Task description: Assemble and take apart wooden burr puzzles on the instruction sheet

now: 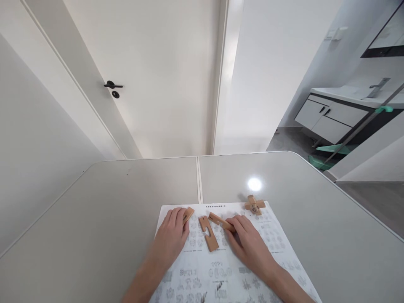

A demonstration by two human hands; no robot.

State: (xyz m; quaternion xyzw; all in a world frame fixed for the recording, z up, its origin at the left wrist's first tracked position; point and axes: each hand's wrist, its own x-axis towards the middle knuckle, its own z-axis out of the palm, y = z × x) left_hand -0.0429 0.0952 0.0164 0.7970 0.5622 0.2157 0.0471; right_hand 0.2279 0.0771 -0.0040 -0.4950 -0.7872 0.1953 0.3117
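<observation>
My left hand (172,231) has its fingers closed around a small wooden puzzle piece (188,214), whose upper end sticks out past the fingertips. Between my hands a flat, notched wooden puzzle piece (212,242) lies on the printed sheet (202,275). My right hand (246,237) pinches the near end of another notched wooden piece (217,219), its far end pointing up and to the left. Beyond the right hand, at the sheet's top right corner, rests an assembled cross-shaped wooden puzzle (254,205).
The sheet lies on a grey table (104,219) with a seam down its middle. Past the far edge stands a white door (164,75) with a black handle (112,85). A sink cabinet (331,113) is at the right, beyond a doorway.
</observation>
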